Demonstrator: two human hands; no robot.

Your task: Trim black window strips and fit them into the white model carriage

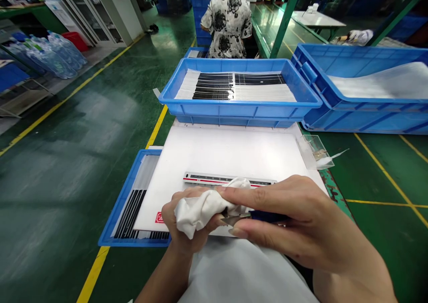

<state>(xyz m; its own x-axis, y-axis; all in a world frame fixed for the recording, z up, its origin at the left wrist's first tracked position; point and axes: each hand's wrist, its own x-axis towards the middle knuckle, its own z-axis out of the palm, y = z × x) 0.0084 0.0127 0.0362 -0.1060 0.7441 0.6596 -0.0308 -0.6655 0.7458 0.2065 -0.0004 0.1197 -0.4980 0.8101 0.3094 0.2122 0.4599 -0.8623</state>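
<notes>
My left hand (185, 229) is closed around a bunched white cloth (202, 209) above the near edge of a white board (234, 147). My right hand (297, 218) grips a craft knife (267, 216) with a dark blue handle, its pointed metal blade turned left toward the cloth. The right fingertips also press on the cloth's upper end. Just beyond both hands, a long white strip (214, 178) with a red line and a row of dark windows lies across the board; the hands partly hide it. A red printed mark (159, 217) sits near the board's left corner.
A blue crate (240, 109) of black and white strips stands at the board's far end. Another blue tray (110, 231) sits lower left. Larger blue crates (368, 115) are at right, near a small clear box (317, 151). A person (230, 24) is farther ahead.
</notes>
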